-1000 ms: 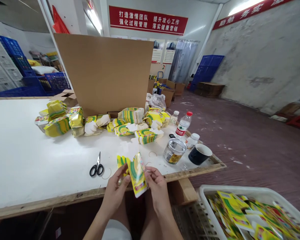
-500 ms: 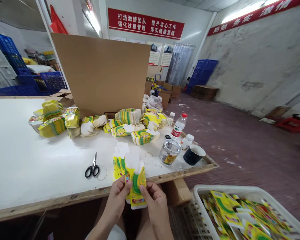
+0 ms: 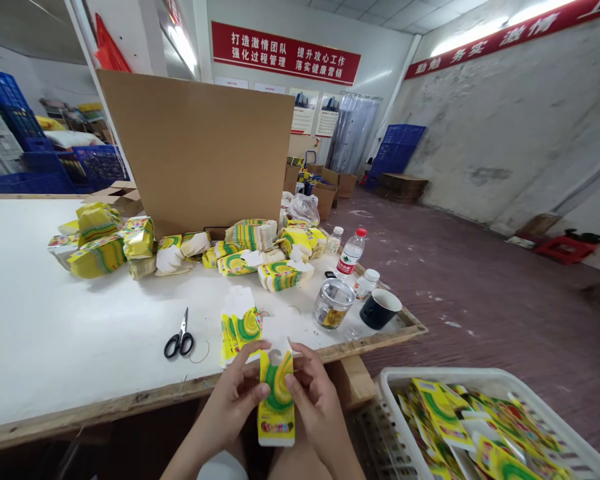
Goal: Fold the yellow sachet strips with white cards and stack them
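Between my two hands, just off the table's front edge, is a yellow and green printed carton [image 3: 277,400] with its white top flap open. My left hand [image 3: 240,393] grips its left side, thumb on the printed face. On the right side my right hand [image 3: 311,387] holds it the same way, fingers curled behind. Just beyond my left hand, a small pile of flat cartons [image 3: 237,330] lies on the white table [image 3: 105,340]. Black-handled scissors [image 3: 180,339] rest to the left of that pile.
Bundled flat cartons [image 3: 250,235] line the table before a large cardboard sheet [image 3: 200,153]. A clear jar [image 3: 333,305], a dark mug [image 3: 380,308] and a water bottle [image 3: 350,255] stand at the right edge. A white basket [image 3: 387,383] of cartons sits at lower right.
The carton in my hands has come lower and turned more upright, squared out between them. My fingers have moved up along its sides. The camera view has shifted slightly.
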Action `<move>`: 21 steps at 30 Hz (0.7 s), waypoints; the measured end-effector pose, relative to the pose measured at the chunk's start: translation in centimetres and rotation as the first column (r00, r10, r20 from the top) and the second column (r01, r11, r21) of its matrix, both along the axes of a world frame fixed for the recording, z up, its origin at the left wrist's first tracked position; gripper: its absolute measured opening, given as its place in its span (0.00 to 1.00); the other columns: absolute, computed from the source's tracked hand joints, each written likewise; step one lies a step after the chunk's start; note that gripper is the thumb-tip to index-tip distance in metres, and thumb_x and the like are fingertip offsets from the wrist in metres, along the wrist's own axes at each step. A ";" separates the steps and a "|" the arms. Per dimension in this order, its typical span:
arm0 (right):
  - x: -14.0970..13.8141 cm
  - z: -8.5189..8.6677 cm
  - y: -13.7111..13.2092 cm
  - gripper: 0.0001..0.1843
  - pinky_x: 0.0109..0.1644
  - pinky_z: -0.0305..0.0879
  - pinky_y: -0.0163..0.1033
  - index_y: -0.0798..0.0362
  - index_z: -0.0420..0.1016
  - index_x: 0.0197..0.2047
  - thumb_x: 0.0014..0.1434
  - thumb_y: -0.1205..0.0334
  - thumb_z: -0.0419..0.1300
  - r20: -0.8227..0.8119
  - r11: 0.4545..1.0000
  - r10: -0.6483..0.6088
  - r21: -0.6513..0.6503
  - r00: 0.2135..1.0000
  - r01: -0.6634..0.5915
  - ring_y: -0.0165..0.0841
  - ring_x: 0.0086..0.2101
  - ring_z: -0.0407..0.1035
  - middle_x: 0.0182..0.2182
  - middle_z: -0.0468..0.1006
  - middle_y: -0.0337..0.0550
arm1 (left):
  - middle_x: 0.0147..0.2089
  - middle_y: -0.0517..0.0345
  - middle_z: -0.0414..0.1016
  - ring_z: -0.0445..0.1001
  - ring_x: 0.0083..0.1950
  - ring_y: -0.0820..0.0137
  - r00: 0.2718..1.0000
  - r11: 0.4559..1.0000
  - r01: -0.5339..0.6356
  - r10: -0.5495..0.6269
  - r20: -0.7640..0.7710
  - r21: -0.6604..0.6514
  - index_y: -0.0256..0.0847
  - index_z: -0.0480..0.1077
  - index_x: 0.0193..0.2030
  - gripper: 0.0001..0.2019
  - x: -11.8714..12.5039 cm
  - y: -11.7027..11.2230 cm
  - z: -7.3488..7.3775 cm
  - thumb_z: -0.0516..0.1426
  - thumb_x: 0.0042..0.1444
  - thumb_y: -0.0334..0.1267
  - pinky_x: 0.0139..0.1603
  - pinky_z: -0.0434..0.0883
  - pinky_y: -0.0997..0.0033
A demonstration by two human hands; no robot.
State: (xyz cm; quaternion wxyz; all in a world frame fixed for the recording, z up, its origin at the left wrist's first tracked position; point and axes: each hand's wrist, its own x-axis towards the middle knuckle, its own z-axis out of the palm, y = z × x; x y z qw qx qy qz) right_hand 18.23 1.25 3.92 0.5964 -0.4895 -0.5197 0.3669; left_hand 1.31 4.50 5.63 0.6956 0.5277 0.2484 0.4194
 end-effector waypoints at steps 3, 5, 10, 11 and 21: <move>0.8 0.9 0.0 0.15 0.35 0.69 0.35 0.49 0.73 0.48 0.63 0.49 0.60 -0.036 0.986 0.155 -0.053 0.987 -0.157 0.35 0.31 0.72 0.30 0.76 0.40 | 0.41 0.54 0.82 0.80 0.43 0.63 0.991 0.992 0.114 -0.109 0.081 -0.050 0.46 0.65 0.51 0.19 -0.1 -0.2 0.0 0.65 0.56 0.40 0.41 0.72 0.70; 1.0 1.4 -0.1 0.14 0.33 0.66 0.34 0.51 0.75 0.38 0.64 0.49 0.58 0.030 0.988 0.150 -0.051 0.988 -0.148 0.34 0.30 0.69 0.28 0.74 0.40 | 0.41 0.55 0.82 0.80 0.42 0.64 0.981 0.984 0.157 -0.146 0.126 -0.080 0.46 0.65 0.50 0.19 -0.1 -0.3 -0.2 0.66 0.55 0.38 0.41 0.72 0.70; 0.8 1.0 -0.2 0.11 0.38 0.68 0.35 0.51 0.76 0.36 0.63 0.52 0.60 0.080 1.000 -0.016 0.028 0.997 0.014 0.35 0.33 0.72 0.30 0.77 0.42 | 0.46 0.50 0.81 0.80 0.47 0.59 0.985 0.984 0.148 -0.137 0.109 -0.098 0.50 0.54 0.67 0.34 0.0 -0.5 -0.5 0.65 0.57 0.40 0.47 0.73 0.61; 0.8 0.7 -0.2 0.11 0.39 0.70 0.35 0.50 0.76 0.41 0.62 0.52 0.62 0.026 0.998 -0.063 0.032 0.998 0.062 0.36 0.34 0.73 0.33 0.79 0.43 | 0.47 0.49 0.81 0.79 0.49 0.58 0.986 0.984 0.153 -0.146 0.083 -0.090 0.48 0.55 0.67 0.34 0.0 -0.4 -0.4 0.64 0.57 0.40 0.49 0.72 0.61; 1.5 0.9 -0.1 0.24 0.39 0.73 0.39 0.53 0.78 0.52 0.57 0.49 0.65 0.052 0.977 0.091 -0.196 0.995 -0.079 0.40 0.34 0.76 0.32 0.82 0.45 | 0.54 0.47 0.79 0.76 0.55 0.56 0.966 0.992 0.020 0.013 -0.259 0.126 0.46 0.65 0.64 0.23 0.0 -0.2 -1.4 0.58 0.62 0.40 0.57 0.71 0.60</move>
